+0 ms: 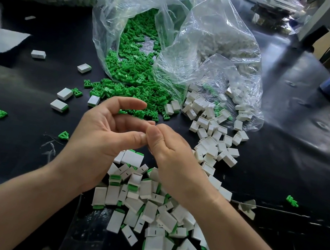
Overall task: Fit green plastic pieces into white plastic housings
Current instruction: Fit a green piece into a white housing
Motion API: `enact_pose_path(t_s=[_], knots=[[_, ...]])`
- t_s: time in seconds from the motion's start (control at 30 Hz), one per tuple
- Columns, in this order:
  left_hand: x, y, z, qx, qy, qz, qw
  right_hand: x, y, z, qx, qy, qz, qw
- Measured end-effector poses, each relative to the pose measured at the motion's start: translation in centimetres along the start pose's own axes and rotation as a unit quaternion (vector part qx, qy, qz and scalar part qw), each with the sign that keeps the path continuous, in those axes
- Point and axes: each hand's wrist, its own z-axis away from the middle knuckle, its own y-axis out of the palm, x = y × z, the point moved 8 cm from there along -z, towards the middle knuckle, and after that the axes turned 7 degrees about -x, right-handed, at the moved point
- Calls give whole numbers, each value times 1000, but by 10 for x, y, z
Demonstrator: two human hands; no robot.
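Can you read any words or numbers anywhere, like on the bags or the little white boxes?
There are no words, numbers or signs that can be read.
Housings: some have a short black dash, which is not a letter.
Bags: clear plastic, no print shows.
Far clutter: too blurred to read.

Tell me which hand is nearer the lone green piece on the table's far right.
Right. The right hand sits left of the lone green piece; the left hand lies farther left, beyond the right hand.
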Motion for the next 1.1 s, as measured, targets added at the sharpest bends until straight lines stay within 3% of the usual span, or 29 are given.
enact_pose_path(t_s=[0.87, 1.1], knots=[[-1, 1, 2, -4, -19, 2, 1000, 1, -2, 0, -17, -7, 14, 1000], [-4, 3, 3, 16, -23, 13, 1000, -2, 1, 0, 5, 21, -70, 997]])
